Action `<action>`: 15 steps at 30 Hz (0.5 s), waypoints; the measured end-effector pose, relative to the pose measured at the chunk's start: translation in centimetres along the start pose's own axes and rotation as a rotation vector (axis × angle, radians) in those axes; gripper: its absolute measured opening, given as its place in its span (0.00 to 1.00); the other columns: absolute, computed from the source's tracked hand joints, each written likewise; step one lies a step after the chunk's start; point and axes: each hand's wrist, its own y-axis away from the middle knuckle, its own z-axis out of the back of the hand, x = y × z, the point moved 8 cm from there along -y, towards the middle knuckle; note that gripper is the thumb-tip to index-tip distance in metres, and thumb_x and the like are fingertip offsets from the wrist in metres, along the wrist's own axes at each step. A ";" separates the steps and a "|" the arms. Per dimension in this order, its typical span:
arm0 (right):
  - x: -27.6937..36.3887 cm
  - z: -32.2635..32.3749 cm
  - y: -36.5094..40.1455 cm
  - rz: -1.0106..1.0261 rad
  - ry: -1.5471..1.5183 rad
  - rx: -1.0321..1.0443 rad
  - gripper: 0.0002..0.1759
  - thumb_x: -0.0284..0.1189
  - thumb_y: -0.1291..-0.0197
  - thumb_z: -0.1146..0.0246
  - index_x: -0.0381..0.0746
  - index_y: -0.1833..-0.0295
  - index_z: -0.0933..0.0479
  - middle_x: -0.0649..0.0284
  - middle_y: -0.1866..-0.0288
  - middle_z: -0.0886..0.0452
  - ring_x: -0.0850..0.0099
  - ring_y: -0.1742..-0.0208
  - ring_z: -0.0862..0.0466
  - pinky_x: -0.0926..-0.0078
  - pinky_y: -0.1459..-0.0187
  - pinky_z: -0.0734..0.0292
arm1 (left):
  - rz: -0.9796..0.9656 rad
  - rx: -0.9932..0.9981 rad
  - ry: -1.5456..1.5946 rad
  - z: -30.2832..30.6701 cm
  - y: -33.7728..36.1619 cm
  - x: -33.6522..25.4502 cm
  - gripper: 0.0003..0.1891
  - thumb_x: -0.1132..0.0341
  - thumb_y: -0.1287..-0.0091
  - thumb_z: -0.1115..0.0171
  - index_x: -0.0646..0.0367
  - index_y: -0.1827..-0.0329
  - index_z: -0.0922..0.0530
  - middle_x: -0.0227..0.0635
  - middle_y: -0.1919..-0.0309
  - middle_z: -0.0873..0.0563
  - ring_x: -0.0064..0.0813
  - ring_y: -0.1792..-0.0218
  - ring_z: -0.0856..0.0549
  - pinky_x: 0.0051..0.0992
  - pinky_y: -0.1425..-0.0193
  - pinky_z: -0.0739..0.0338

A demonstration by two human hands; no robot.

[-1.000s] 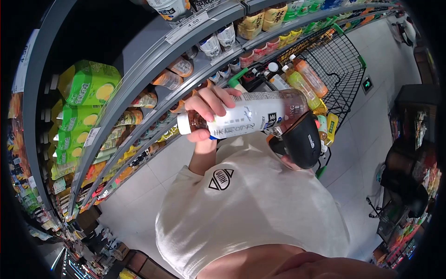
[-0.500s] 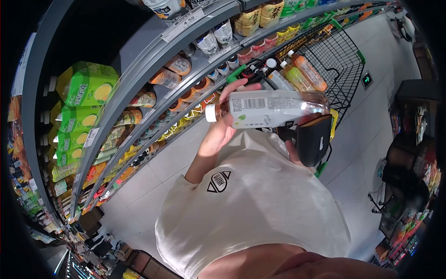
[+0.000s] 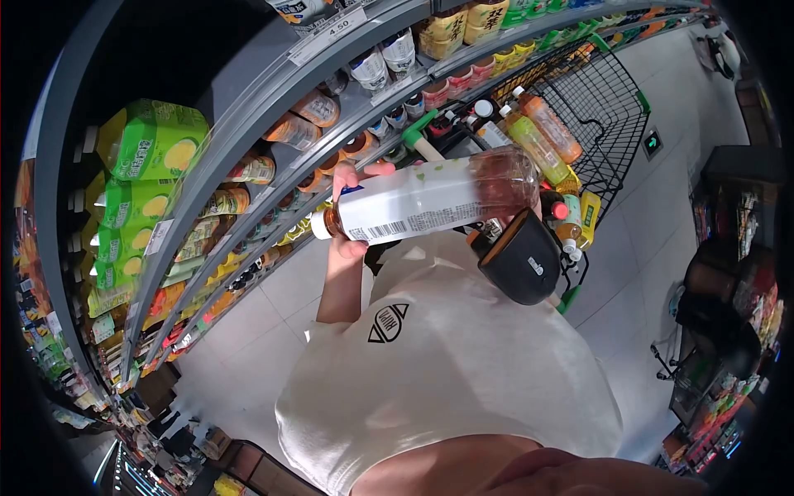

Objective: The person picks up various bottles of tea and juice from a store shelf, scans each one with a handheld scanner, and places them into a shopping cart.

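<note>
My left hand (image 3: 351, 249) grips a plastic drink bottle (image 3: 438, 195) near its white cap, fingers around the neck end. The bottle lies almost level, cap to the left, its white label with a barcode facing up. Close to the bottle's base is a black rounded case-like item (image 3: 533, 260) with a small white mark. My right hand is mostly hidden behind that black item, so its fingers cannot be made out. Beyond the bottle stands a black wire shopping cart (image 3: 608, 112) with several drink bottles (image 3: 549, 132) in it.
Store shelves (image 3: 273, 107) curve along the left, holding green lemon-print packs (image 3: 153, 149) and rows of bottled drinks (image 3: 318, 107). The cart's green-ended handle (image 3: 422, 126) is near the shelf edge. Tiled floor (image 3: 616, 256) lies to the right, with dark display stands (image 3: 744, 178) beyond.
The bottle has moved left and closer, turned so a different side of its label faces up. My left hand moved left with it. The black item shifted left and down.
</note>
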 end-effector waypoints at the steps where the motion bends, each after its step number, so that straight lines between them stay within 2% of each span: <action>1: 0.1 -0.3 0.0 0.003 0.000 0.004 0.18 0.23 0.54 0.35 0.37 0.54 0.27 0.64 0.59 0.25 0.73 0.60 0.24 0.78 0.56 0.30 | -0.004 -0.003 -0.002 -0.1 -0.4 0.1 0.35 0.65 0.65 0.26 0.49 0.54 0.40 0.45 0.43 0.36 0.53 0.42 0.36 0.50 0.42 0.37; 3: 0.5 -1.1 0.1 0.012 0.001 0.014 0.18 0.23 0.54 0.35 0.36 0.54 0.27 0.64 0.59 0.25 0.73 0.60 0.24 0.78 0.56 0.30 | -0.129 0.083 -0.123 -1.1 -0.9 -0.6 0.34 0.67 0.67 0.26 0.47 0.56 0.38 0.42 0.45 0.38 0.57 0.43 0.37 0.54 0.43 0.38; 6: 1.0 -2.0 0.3 0.026 0.004 0.025 0.18 0.24 0.54 0.35 0.36 0.54 0.27 0.64 0.59 0.24 0.73 0.60 0.24 0.78 0.56 0.30 | -0.154 0.059 -0.263 -0.8 0.1 -0.6 0.32 0.69 0.67 0.26 0.45 0.59 0.36 0.38 0.49 0.39 0.56 0.42 0.38 0.54 0.41 0.41; 8: 1.3 -2.5 0.5 0.033 0.003 0.031 0.18 0.24 0.54 0.35 0.36 0.55 0.27 0.64 0.59 0.24 0.73 0.60 0.24 0.78 0.57 0.30 | -0.147 0.035 -0.247 -0.2 0.5 -0.1 0.29 0.71 0.68 0.27 0.43 0.61 0.34 0.36 0.53 0.39 0.54 0.41 0.39 0.52 0.40 0.41; 10: 1.5 -3.1 0.6 0.040 0.000 0.038 0.18 0.24 0.54 0.35 0.36 0.55 0.27 0.64 0.60 0.24 0.74 0.60 0.24 0.78 0.57 0.30 | -0.212 0.209 -0.281 -0.6 0.8 -0.1 0.29 0.73 0.68 0.28 0.43 0.62 0.33 0.35 0.52 0.38 0.50 0.41 0.38 0.51 0.40 0.40; 11: 1.5 -3.4 0.7 0.044 -0.002 0.041 0.17 0.24 0.54 0.35 0.36 0.55 0.27 0.64 0.60 0.24 0.74 0.60 0.24 0.78 0.57 0.30 | -0.245 0.122 -0.172 0.2 1.2 0.2 0.32 0.75 0.69 0.29 0.44 0.60 0.35 0.34 0.55 0.34 0.47 0.41 0.37 0.51 0.40 0.40; 12: 1.6 -3.7 0.8 0.048 -0.003 0.044 0.17 0.24 0.54 0.35 0.36 0.55 0.27 0.64 0.60 0.24 0.74 0.60 0.24 0.78 0.57 0.30 | -0.246 0.120 -0.174 0.0 1.2 -0.1 0.32 0.75 0.69 0.29 0.44 0.60 0.35 0.34 0.55 0.34 0.47 0.41 0.37 0.51 0.40 0.40; 14: 1.8 -4.2 0.9 0.057 -0.005 0.051 0.17 0.24 0.54 0.35 0.36 0.55 0.27 0.64 0.60 0.24 0.74 0.60 0.24 0.78 0.57 0.30 | -0.147 0.029 -0.154 0.0 0.5 0.0 0.35 0.78 0.69 0.31 0.46 0.57 0.38 0.34 0.58 0.31 0.47 0.42 0.36 0.51 0.39 0.42; 15: 1.9 -4.4 0.9 0.062 -0.006 0.053 0.17 0.24 0.54 0.35 0.36 0.55 0.27 0.64 0.60 0.24 0.74 0.60 0.24 0.78 0.57 0.30 | -0.161 0.035 -0.176 -0.3 0.4 0.1 0.36 0.75 0.70 0.30 0.49 0.55 0.40 0.38 0.59 0.29 0.48 0.43 0.34 0.51 0.39 0.43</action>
